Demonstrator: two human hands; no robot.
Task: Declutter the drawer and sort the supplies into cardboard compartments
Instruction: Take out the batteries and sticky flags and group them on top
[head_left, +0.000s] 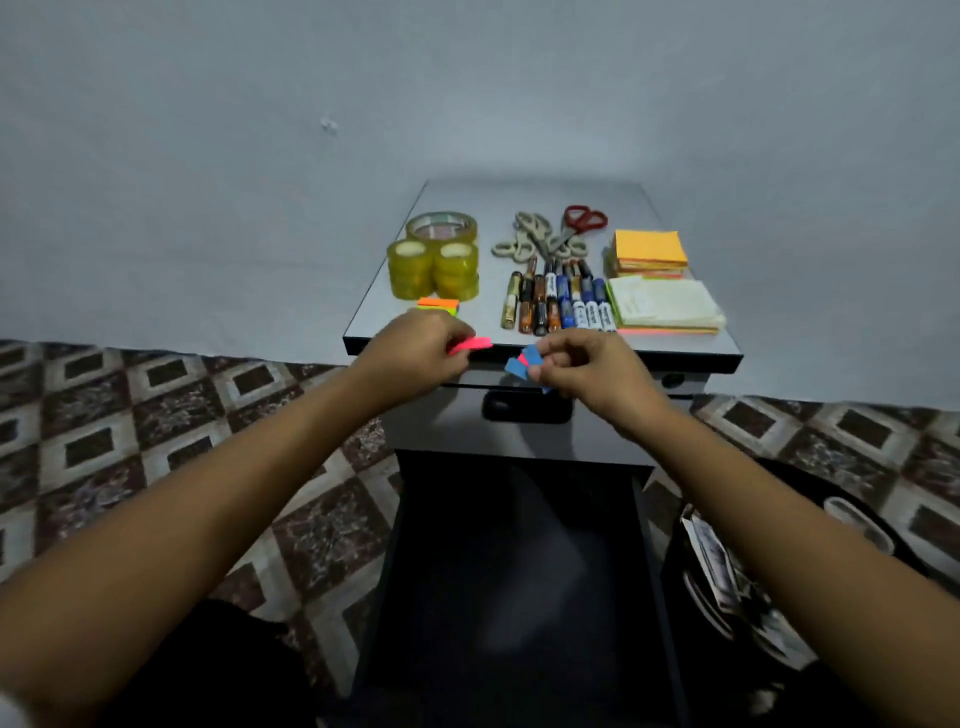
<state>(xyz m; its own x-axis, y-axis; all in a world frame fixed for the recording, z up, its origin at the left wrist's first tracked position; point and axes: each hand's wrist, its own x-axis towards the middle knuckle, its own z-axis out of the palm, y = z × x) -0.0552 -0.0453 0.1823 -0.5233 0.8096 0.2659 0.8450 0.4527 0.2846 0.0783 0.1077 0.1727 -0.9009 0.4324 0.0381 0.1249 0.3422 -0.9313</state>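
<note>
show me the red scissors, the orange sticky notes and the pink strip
red scissors (581, 227): head view, on the red handles
orange sticky notes (649, 247): head view, middle of the top sheet
pink strip (474, 344): head view, middle of its exposed part

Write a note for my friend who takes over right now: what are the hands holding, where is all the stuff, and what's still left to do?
Hands: the left hand pinches pink sticky flags; the right hand pinches blue sticky flags.
Things: on the cabinet top, grouped by kind, lie tape rolls, scissors, markers, sticky note pads and a small flag stack.
Done: supplies are laid out above the open drawer, which is dark; nothing shows in it.
Left: group the held flags, then sort everything into cardboard compartments, none in view.
</note>
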